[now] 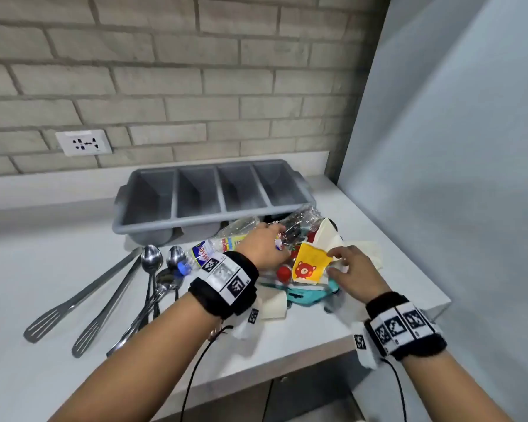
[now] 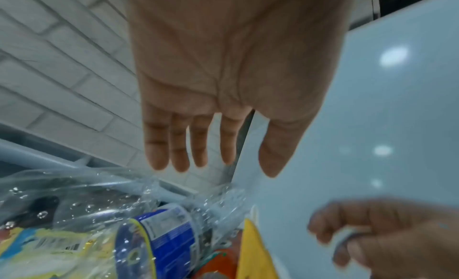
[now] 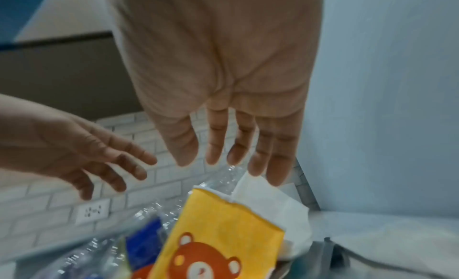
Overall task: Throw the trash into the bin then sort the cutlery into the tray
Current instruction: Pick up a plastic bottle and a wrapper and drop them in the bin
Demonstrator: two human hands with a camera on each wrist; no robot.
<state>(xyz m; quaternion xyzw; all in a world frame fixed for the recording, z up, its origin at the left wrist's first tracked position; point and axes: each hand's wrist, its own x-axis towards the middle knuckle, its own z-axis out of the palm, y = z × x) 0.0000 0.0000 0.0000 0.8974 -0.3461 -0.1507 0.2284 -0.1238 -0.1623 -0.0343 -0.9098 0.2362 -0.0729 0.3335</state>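
Near the right edge of the bench (image 1: 73, 376) I see the trash heap, and both my hands are over it. My left hand (image 1: 264, 246) is above a crushed clear bottle with a blue label (image 2: 159, 238); its fingers (image 2: 178, 145) are straight and a little spread, holding nothing. My right hand (image 1: 355, 274) is just beside the yellow paper bag with a red bear (image 1: 310, 264). From the right wrist view its fingers (image 3: 278, 145) are also straight and open above the bag's top edge; in the head view the thumb seems to touch the white paper (image 1: 326, 236) behind the bag, but I cannot tell if it really touches.

Under the bag lie a teal packet (image 1: 302, 295), some red pieces (image 1: 284, 272) and a white paper cup (image 1: 273, 304), all piled together. The grey tray (image 1: 211, 193) with four compartments stands at the back edge against the brick wall (image 1: 195, 71), close behind the heap. Left of the heap, the cutlery lies on the bench: two slotted spatulas (image 1: 73, 303) and several spoons (image 1: 151, 260), partly under my left forearm. A wall socket (image 1: 84, 143) is on the bricks at the left.
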